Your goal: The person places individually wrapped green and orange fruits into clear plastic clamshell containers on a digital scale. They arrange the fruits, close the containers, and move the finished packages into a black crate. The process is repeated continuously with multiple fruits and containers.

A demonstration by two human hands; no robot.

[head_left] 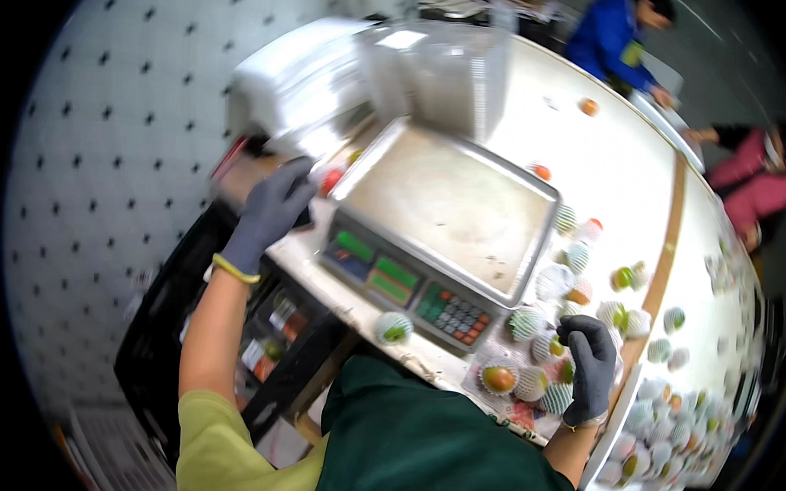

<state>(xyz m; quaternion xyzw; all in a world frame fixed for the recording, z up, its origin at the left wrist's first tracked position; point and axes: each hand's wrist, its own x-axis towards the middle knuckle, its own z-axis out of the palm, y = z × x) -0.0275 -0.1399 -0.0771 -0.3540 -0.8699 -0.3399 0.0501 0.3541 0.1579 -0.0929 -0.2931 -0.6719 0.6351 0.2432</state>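
My left hand [273, 208], in a grey glove with a yellow cuff, is beside the white bags at the table's left edge, close to a red fruit [330, 181]. Motion smears its fingers. My right hand [590, 365], gloved too, hovers over fruits in foam nets, its fingers curled in with nothing visible in them. Below it sits an orange-green fruit [498, 378] in a white net. Between my hands stands a weighing scale [446, 208] with a bare metal pan and green displays. One netted fruit [394, 329] rests in front of the scale.
Stacked clear plastic boxes [451, 79] and blurred white bags [299, 78] stand behind the scale. A white tray [595, 465] of netted fruits is at right. Black crates [174, 324] with packed boxes lie below the table's left edge. Two people [604, 36] work across the table.
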